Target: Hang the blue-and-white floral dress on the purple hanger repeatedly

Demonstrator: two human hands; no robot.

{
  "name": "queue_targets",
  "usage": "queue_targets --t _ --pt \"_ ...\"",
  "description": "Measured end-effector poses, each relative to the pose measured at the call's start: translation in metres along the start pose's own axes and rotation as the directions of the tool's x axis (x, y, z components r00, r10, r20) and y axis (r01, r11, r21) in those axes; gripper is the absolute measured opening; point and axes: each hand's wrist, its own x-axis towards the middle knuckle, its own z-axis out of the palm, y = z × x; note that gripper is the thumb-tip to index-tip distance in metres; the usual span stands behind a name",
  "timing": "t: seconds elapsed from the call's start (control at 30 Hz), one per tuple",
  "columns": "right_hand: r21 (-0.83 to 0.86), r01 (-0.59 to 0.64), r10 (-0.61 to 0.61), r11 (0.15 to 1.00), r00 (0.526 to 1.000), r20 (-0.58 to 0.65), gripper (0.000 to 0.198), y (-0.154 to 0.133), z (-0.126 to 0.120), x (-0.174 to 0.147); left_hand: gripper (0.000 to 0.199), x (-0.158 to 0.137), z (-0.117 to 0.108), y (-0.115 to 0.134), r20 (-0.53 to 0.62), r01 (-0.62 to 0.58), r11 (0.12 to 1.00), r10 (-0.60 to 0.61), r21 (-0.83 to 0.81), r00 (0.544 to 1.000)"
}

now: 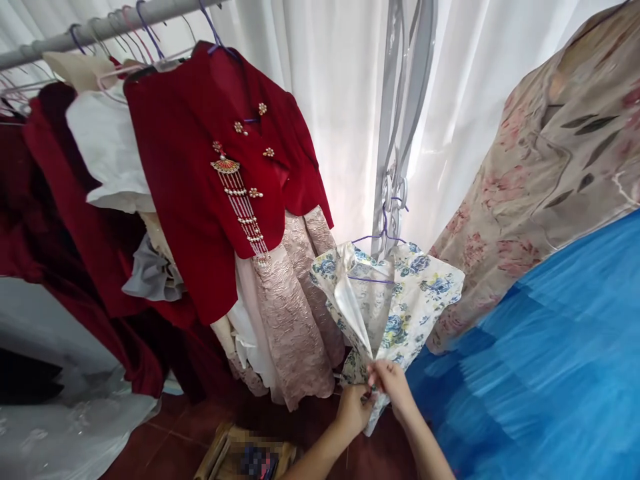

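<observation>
A cream dress with blue flower print (400, 300) hangs on a purple hanger (383, 237) from a grey metal stand (395, 133). Its front is parted, showing a white lining. My left hand (353, 408) pinches the dress fabric low down on the left side of the opening. Touching it from the right, my right hand (393, 383) grips the same lower part of the fabric with closed fingers.
A clothes rail (100, 27) at the left carries a red jacket with pearl trim (220, 173), a pink lace skirt (295, 320) and other red and white garments. White curtains hang behind. A floral garment (540, 173) lies over a blue surface (550, 373) at right.
</observation>
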Motion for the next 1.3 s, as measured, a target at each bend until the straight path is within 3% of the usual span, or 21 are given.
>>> queue_targets --t 0.1,0.23,0.3,0.4,0.53,0.6,0.67,0.7,0.8,0.83,0.87,0.9,0.97,1.03,1.07,1.3 --pt "0.036 0.169 -0.168 0.985 0.985 -0.035 0.040 -0.072 0.002 0.029 0.021 0.007 -0.022 0.008 0.024 -0.011 0.968 0.005 0.252 1.000" --pt "0.114 0.406 -0.397 0.907 0.913 -0.096 0.035 -0.174 0.011 0.065 0.023 0.015 -0.031 0.028 0.102 -0.042 0.914 0.000 0.404 0.995" --pt "0.121 0.456 -0.445 0.882 0.889 -0.106 0.032 -0.212 0.016 0.075 0.023 0.017 -0.027 0.035 0.112 -0.051 0.893 0.001 0.447 0.994" --pt "0.099 0.516 -0.507 0.851 0.855 -0.107 0.031 -0.243 0.021 0.080 0.023 0.015 -0.016 0.032 0.135 -0.073 0.872 0.008 0.485 0.991" --pt "0.070 0.562 -0.556 0.824 0.826 -0.091 0.033 -0.248 0.023 0.074 0.023 0.016 -0.013 0.018 0.165 -0.108 0.918 0.047 0.383 0.985" --pt "0.068 0.571 -0.567 0.818 0.821 -0.073 0.033 -0.241 0.020 0.067 0.019 0.020 -0.029 0.027 0.120 -0.142 0.960 0.115 0.242 0.986" --pt "0.071 0.571 -0.568 0.818 0.821 -0.052 0.032 -0.232 0.016 0.060 0.016 0.026 -0.061 0.057 -0.036 -0.243 0.959 0.251 0.144 0.967" --pt "0.069 0.572 -0.570 0.818 0.821 -0.042 0.031 -0.228 0.014 0.056 0.015 0.028 -0.081 0.080 -0.142 -0.324 0.934 0.345 0.151 0.928" --pt "0.034 0.602 -0.601 0.798 0.799 -0.030 0.031 -0.221 0.008 0.047 0.020 0.037 -0.146 0.172 -0.334 -0.620 0.733 0.680 0.279 0.653" --pt "0.017 0.619 -0.619 0.785 0.785 -0.027 0.032 -0.220 0.007 0.044 0.023 0.041 -0.165 0.205 -0.345 -0.665 0.661 0.749 0.346 0.565" --pt "0.000 0.637 -0.637 0.771 0.771 -0.022 0.033 -0.220 0.006 0.043 0.026 0.046 -0.182 0.235 -0.303 -0.693 0.592 0.806 0.411 0.509" --pt "-0.016 0.652 -0.652 0.758 0.758 -0.018 0.034 -0.221 0.004 0.042 0.026 0.053 -0.195 0.262 -0.235 -0.701 0.541 0.839 0.465 0.491" --pt "-0.047 0.668 -0.670 0.742 0.742 -0.024 0.036 -0.222 0.001 0.043 0.022 0.068 -0.210 0.301 -0.038 -0.710 0.489 0.836 0.507 0.548" --pt "-0.079 0.668 -0.672 0.740 0.739 -0.053 0.035 -0.222 -0.003 0.047 0.029 0.081 -0.214 0.320 0.138 -0.738 0.475 0.790 0.479 0.598" --pt "-0.093 0.664 -0.671 0.742 0.739 -0.070 0.035 -0.221 -0.005 0.049 0.032 0.086 -0.214 0.324 0.184 -0.754 0.475 0.778 0.453 0.601" --pt "-0.168 0.638 -0.657 0.751 0.746 -0.107 0.041 -0.214 -0.007 0.057 0.019 0.091 -0.209 0.319 0.114 -0.799 0.488 0.825 0.350 0.554"
